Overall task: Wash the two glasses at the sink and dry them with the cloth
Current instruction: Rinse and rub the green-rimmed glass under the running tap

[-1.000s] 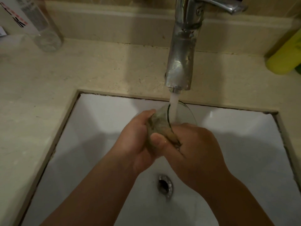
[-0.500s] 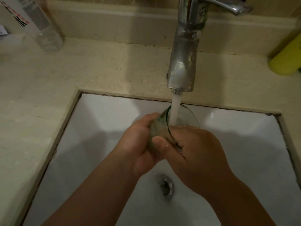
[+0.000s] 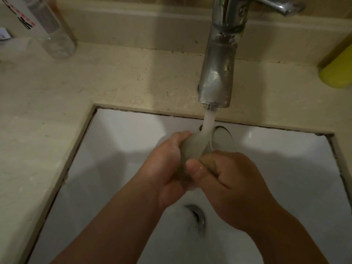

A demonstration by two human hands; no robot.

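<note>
Washing is under way on one glass (image 3: 194, 149), which is being held tilted over the sink (image 3: 114, 134) under the running tap (image 3: 217, 73); no cloth is showing and drying is judged outstanding. The left hand (image 3: 167, 168) and right hand (image 3: 232, 183) are both gripping it, fingers curled closed around its body.

Both hands (image 3: 200, 174) gripping glass (image 3: 194, 147) under running tap (image 3: 217, 73), white sink (image 3: 114, 149)

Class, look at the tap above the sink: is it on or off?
On. A white stream of water falls from the tap onto the glass held in both hands.
</note>
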